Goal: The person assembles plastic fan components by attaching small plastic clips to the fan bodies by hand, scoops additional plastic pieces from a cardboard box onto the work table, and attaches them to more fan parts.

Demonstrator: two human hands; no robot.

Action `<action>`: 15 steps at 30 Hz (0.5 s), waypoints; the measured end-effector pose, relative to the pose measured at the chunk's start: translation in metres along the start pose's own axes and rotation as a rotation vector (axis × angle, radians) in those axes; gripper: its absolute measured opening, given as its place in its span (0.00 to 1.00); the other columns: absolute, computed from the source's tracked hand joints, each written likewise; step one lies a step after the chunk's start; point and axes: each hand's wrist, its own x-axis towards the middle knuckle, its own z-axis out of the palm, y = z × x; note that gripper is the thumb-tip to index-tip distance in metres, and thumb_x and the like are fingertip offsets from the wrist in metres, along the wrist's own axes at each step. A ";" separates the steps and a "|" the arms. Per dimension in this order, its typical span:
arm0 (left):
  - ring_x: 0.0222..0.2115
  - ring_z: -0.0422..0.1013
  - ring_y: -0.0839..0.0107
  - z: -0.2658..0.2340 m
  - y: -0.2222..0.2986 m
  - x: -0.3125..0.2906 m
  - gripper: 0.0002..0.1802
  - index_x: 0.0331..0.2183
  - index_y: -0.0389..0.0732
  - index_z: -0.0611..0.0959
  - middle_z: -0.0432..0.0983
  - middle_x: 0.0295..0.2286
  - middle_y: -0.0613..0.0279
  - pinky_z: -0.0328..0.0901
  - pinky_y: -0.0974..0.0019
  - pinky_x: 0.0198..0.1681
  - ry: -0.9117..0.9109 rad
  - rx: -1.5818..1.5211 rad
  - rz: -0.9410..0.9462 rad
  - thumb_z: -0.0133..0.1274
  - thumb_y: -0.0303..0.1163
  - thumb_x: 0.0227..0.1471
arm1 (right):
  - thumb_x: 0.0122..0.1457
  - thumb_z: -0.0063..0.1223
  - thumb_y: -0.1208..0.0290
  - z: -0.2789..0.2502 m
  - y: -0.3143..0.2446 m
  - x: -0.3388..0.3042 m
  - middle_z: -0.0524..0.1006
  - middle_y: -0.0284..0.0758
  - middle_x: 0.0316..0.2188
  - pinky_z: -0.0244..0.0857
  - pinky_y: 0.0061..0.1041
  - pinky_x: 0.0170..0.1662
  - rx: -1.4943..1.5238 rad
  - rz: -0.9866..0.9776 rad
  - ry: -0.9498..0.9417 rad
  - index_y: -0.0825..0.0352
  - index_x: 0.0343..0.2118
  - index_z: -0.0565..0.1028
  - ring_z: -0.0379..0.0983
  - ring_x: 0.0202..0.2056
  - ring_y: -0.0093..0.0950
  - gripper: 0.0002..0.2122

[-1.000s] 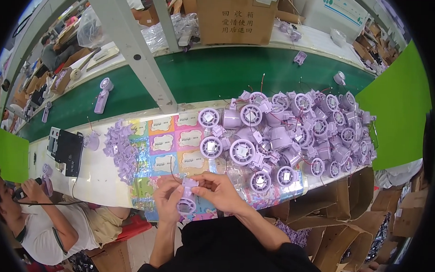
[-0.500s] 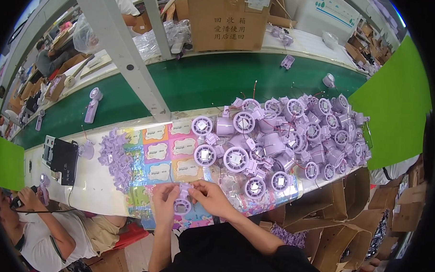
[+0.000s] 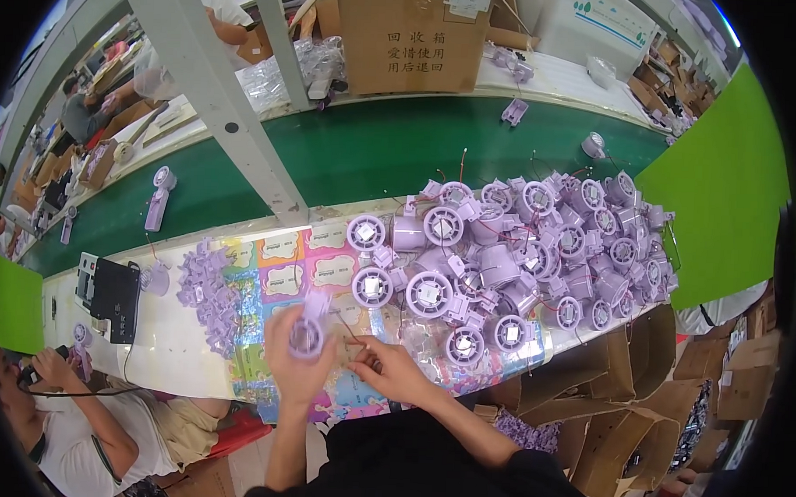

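Note:
My left hand (image 3: 296, 363) is closed around a lilac fan housing (image 3: 307, 335), a round grilled head with a short neck, smeared by motion. It is raised just above the colourful printed sheet (image 3: 334, 273) on the bench. From the housing a thin reddish wire (image 3: 349, 326) runs toward my right hand (image 3: 388, 371), whose fingertips are pinched together at its end. To the right lies a big heap of similar lilac fan housings (image 3: 431, 292), many with wires sticking out. Small lilac plastic parts (image 3: 208, 294) are piled to the left of my hands.
A green conveyor belt (image 3: 375, 151) crosses behind the bench, carrying a lilac handheld fan (image 3: 160, 196). A black box-shaped device (image 3: 116, 300) stands at the left. A co-worker (image 3: 103, 422) sits there. Cardboard boxes (image 3: 619, 449) are at the lower right; a grey metal post (image 3: 236, 111) rises behind the bench.
My left hand has lifted the fan housing up and to the left. My right hand has come off its neck and now sits slightly right, with the wire between.

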 end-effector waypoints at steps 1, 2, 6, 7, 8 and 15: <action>0.43 0.71 0.55 0.005 0.011 0.019 0.33 0.46 0.36 0.78 0.73 0.43 0.50 0.67 0.58 0.45 -0.022 0.020 0.051 0.69 0.23 0.32 | 0.60 0.57 0.74 -0.001 -0.001 -0.001 0.77 0.33 0.24 0.67 0.21 0.28 -0.060 -0.064 -0.025 0.70 0.51 0.72 0.72 0.23 0.19 0.16; 0.43 0.71 0.55 0.012 0.024 0.038 0.34 0.46 0.37 0.78 0.73 0.43 0.51 0.67 0.58 0.45 -0.059 0.001 0.130 0.69 0.23 0.32 | 0.60 0.57 0.74 -0.002 0.001 -0.003 0.77 0.33 0.24 0.67 0.21 0.28 -0.063 -0.061 -0.022 0.70 0.51 0.72 0.72 0.23 0.19 0.16; 0.42 0.72 0.54 0.058 0.034 0.080 0.33 0.46 0.39 0.80 0.74 0.41 0.53 0.68 0.57 0.44 -0.143 -0.106 0.229 0.69 0.26 0.32 | 0.59 0.56 0.75 0.001 0.002 -0.005 0.77 0.36 0.26 0.69 0.24 0.30 -0.088 -0.078 0.018 0.70 0.47 0.74 0.74 0.25 0.24 0.13; 0.42 0.72 0.53 0.070 0.033 0.085 0.33 0.46 0.39 0.80 0.75 0.41 0.53 0.67 0.57 0.44 -0.145 -0.103 0.214 0.69 0.27 0.32 | 0.60 0.55 0.74 0.001 0.002 -0.006 0.78 0.39 0.27 0.70 0.27 0.32 -0.101 -0.078 0.009 0.71 0.46 0.74 0.76 0.27 0.28 0.12; 0.42 0.72 0.53 0.079 0.032 0.089 0.33 0.45 0.39 0.80 0.75 0.41 0.54 0.67 0.56 0.45 -0.147 -0.100 0.198 0.70 0.28 0.32 | 0.60 0.55 0.74 0.003 0.001 -0.007 0.78 0.39 0.27 0.70 0.27 0.32 -0.106 -0.079 0.014 0.71 0.46 0.74 0.76 0.27 0.28 0.12; 0.48 0.69 0.53 0.103 0.025 0.086 0.40 0.52 0.41 0.76 0.71 0.47 0.53 0.64 0.55 0.51 -0.372 -0.165 0.176 0.71 0.31 0.33 | 0.60 0.55 0.75 0.006 0.012 -0.011 0.77 0.36 0.28 0.69 0.24 0.29 -0.166 -0.248 0.097 0.69 0.44 0.76 0.74 0.25 0.25 0.10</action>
